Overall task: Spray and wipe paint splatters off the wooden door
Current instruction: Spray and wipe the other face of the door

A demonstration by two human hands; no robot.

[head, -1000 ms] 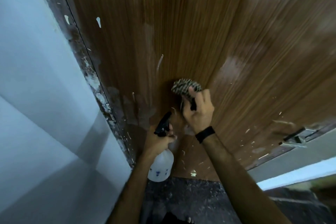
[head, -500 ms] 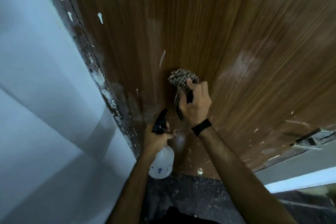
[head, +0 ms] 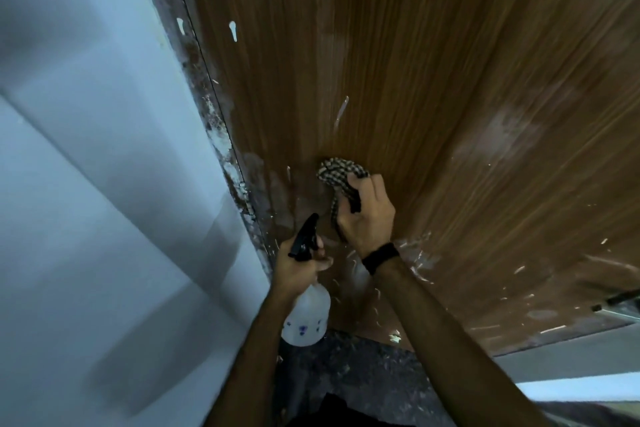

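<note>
Nearest the camera, above a dark speckled floor (head: 363, 367), the left hand (head: 298, 267) grips a translucent spray bottle (head: 306, 317) by its neck, fingers curled at the black trigger head (head: 304, 241), whose nozzle points toward the wooden door (head: 415, 62). Just beyond, the right hand (head: 369, 218), a black band (head: 380, 257) on its wrist, clenches a bunched checked cloth (head: 341, 172) and presses it against the door's lower part. White paint splatters (head: 233, 30) dot the door above and around the cloth, with a pale wall (head: 86, 149) beyond the frame on the left.
</note>
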